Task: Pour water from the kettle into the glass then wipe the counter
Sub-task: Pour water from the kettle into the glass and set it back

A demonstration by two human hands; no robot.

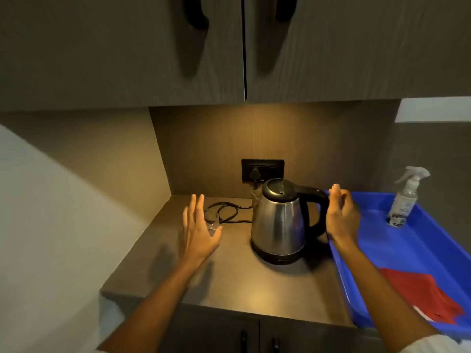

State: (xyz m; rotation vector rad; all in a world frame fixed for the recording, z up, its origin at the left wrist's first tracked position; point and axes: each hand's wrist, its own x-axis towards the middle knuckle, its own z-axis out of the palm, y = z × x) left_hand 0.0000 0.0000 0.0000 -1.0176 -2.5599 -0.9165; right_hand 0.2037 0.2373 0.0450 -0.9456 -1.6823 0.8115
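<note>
A steel kettle (279, 222) with a black lid and black handle stands on its base on the brown counter (229, 284). My right hand (341, 215) is open just right of the handle, fingers apart, not gripping it. A clear glass (212, 222) stands left of the kettle, partly hidden behind my left hand (198, 230), which is open with spread fingers next to it. A red cloth (423, 294) lies in the blue tray (397, 253) at the right.
A spray bottle (405, 200) stands at the tray's far end. The kettle's black cord (224, 212) loops on the counter behind the glass and runs to a wall socket (262, 170). Cabinet doors hang overhead.
</note>
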